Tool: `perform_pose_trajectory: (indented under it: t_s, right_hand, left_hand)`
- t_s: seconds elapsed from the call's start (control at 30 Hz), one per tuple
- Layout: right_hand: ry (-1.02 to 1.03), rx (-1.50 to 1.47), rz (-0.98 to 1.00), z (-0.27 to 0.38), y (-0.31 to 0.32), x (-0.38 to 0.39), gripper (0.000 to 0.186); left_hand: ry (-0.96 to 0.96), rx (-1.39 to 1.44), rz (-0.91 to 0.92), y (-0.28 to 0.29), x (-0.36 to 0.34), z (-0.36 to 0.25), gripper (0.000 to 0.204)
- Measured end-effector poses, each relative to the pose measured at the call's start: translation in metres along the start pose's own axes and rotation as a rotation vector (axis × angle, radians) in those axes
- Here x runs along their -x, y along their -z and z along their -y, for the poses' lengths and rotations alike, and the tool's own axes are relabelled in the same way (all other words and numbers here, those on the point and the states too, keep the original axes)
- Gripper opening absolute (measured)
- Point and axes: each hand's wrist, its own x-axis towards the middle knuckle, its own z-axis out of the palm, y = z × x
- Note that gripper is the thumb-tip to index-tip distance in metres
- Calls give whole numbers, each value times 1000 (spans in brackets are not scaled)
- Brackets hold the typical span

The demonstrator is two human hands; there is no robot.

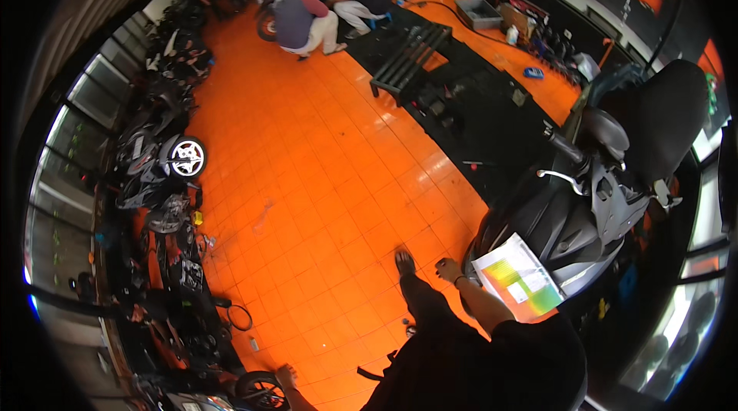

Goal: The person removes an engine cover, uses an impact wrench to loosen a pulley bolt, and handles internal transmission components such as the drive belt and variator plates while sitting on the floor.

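My left hand (287, 375) hangs low beside a dark motorcycle wheel (263, 391). Nothing shows in it, and its fingers look loosely apart. Over the orange floor is my right hand (447, 269), with a dark band at the wrist; its fingers are loosely bent and I see nothing held. Close to its right stands a dark grey scooter (569, 230) with a black seat. A glossy sheet (519, 276) in white, yellow, green and orange lies against the scooter's body beside my right forearm. My foot (404, 262) is on the tiles.
Motorcycles line the left side, one with a white wheel (187, 157). A black metal rack (412, 61) stands on a dark mat (500, 130). Beyond it are a grey bin (478, 14) and a blue item (533, 73). Two people (304, 20) crouch or sit at the back.
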Motion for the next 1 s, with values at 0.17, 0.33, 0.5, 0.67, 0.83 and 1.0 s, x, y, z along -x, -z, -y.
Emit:
perform_pose_trajectory:
  t_s: [0.17,0.33,0.5,0.67,0.83,1.0]
  right_hand:
    - [-143,813,-91,-107,50,-23,36]
    - [-542,-29,193,50,37,-114,30]
    - [-222,-279,-204,149,162,-234,33]
    - [-130,-374,-405,263,282,-327,38]
    - [-417,-319,-384,250,364,-384,33]
    - [-509,-676,-466,254,414,-418,26]
  left_hand:
    - [-431,-638,-964,-47,-235,-40,26]
    - [23,34,-219,-74,-364,-60,26]
    - [438,-760,-844,-158,-509,50,11]
    - [396,-932,-780,-211,-658,49,12]
    - [278,-922,-559,-263,-881,28,15]
    - [358,-1099,-406,-395,-1125,-58,20]
